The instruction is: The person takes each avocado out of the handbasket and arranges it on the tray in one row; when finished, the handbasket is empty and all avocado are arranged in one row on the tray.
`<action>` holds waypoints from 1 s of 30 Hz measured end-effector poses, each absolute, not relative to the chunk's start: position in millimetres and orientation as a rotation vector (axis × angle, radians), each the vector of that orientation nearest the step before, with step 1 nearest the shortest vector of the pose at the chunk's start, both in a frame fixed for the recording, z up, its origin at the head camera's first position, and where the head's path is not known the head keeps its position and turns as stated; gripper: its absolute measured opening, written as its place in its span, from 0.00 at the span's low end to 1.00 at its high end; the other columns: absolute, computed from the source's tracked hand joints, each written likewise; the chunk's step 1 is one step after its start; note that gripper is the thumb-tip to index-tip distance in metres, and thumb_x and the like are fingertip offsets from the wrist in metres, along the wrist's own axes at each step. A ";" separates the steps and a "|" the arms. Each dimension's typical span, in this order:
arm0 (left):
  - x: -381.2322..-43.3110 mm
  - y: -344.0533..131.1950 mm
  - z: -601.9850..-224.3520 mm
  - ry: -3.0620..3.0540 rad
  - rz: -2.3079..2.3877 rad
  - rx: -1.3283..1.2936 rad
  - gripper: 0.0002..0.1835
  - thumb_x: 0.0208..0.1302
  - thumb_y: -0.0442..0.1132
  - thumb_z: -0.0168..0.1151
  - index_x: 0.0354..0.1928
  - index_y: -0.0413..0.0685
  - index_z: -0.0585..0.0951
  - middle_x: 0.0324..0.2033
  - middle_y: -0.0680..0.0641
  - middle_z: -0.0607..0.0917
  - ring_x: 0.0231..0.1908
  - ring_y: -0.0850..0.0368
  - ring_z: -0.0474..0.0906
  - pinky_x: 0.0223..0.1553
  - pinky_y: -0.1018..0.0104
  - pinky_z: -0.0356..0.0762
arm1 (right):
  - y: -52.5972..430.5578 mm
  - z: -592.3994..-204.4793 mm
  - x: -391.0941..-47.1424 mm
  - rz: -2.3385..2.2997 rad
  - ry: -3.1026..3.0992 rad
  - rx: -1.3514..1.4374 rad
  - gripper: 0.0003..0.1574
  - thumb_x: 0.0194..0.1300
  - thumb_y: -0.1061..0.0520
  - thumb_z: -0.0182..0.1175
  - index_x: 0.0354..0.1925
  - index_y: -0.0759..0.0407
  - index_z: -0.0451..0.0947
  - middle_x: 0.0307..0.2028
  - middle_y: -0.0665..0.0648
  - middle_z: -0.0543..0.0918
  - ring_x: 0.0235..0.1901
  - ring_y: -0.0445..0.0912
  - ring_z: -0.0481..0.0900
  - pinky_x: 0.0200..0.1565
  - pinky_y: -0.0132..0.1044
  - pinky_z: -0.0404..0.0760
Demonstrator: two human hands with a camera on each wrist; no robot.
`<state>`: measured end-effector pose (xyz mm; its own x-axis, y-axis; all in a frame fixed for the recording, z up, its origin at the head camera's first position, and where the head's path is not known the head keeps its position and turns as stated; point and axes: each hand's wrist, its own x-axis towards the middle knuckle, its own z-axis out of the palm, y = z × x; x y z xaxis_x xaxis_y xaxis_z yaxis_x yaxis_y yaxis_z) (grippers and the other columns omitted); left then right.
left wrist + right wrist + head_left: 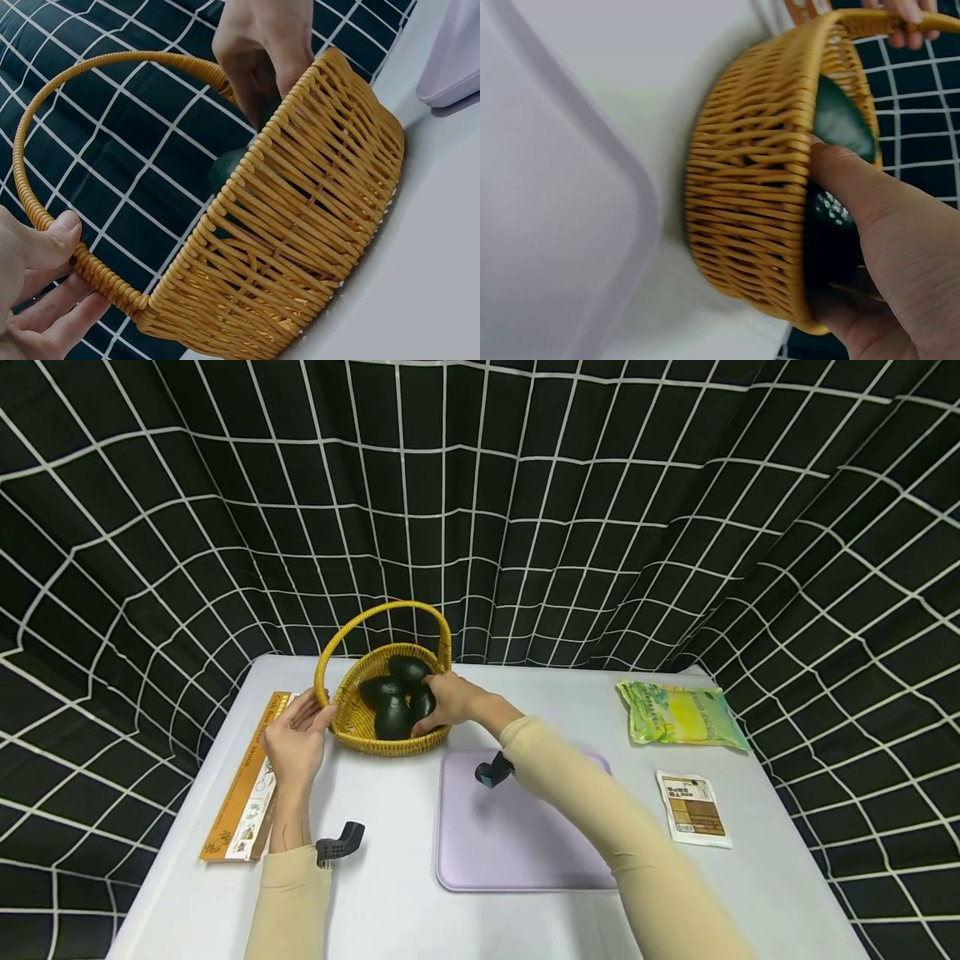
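Note:
A yellow wicker basket with a tall arched handle stands at the back left of the white table. Several dark green avocados lie inside it. My left hand pinches the handle near its left foot between thumb and fingers, as the left wrist view shows. Reaching in over the basket's right rim, my right hand grips an avocado, thumb on one side and fingers on the other. The fingers' ends are partly hidden by the fruit and the wicker.
A pale purple tray lies at the middle front, under my right forearm. On the left is a long orange and white box. A green and yellow packet and a smaller white and brown sachet lie to the right.

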<state>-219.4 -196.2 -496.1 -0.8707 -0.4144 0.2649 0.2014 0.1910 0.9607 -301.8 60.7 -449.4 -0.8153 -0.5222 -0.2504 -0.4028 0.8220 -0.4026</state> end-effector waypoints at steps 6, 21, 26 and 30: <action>-222.1 -196.4 -493.9 -2.015 -1.733 0.196 0.22 0.64 0.34 0.75 0.60 0.41 0.85 0.55 0.36 0.88 0.49 0.64 0.86 0.56 0.73 0.87 | 78.4 -427.1 -301.5 -0.534 2.683 -0.724 0.51 0.57 0.37 0.79 0.68 0.62 0.74 0.56 0.57 0.85 0.56 0.48 0.83 0.57 0.38 0.89; -222.1 -194.3 -492.3 -2.017 -1.731 0.208 0.23 0.64 0.34 0.75 0.61 0.41 0.85 0.55 0.36 0.88 0.56 0.41 0.86 0.56 0.75 0.86 | 131.1 -394.9 -239.5 -0.677 2.707 -0.788 0.58 0.53 0.38 0.81 0.71 0.67 0.71 0.58 0.59 0.86 0.55 0.47 0.84 0.58 0.38 0.88; -221.5 -195.2 -492.8 -2.018 -1.719 0.197 0.23 0.64 0.33 0.75 0.61 0.40 0.85 0.55 0.36 0.88 0.56 0.38 0.86 0.55 0.76 0.86 | 140.3 -407.5 -198.2 -0.748 2.717 -0.747 0.61 0.52 0.37 0.82 0.71 0.69 0.69 0.60 0.63 0.85 0.56 0.50 0.85 0.62 0.42 0.87; -220.5 -196.4 -495.1 -2.025 -1.689 0.209 0.23 0.63 0.33 0.75 0.60 0.40 0.85 0.54 0.37 0.89 0.55 0.39 0.86 0.55 0.76 0.86 | 139.7 -423.0 -170.2 -0.794 2.704 -0.734 0.61 0.51 0.38 0.82 0.71 0.69 0.70 0.61 0.64 0.84 0.58 0.51 0.84 0.63 0.44 0.86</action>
<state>-220.5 -196.4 -495.1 -0.8676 -0.4179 0.2694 0.1902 0.2217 0.9564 -170.2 139.7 -423.0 -0.8484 -0.5239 -0.0759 -0.3996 0.7278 -0.5573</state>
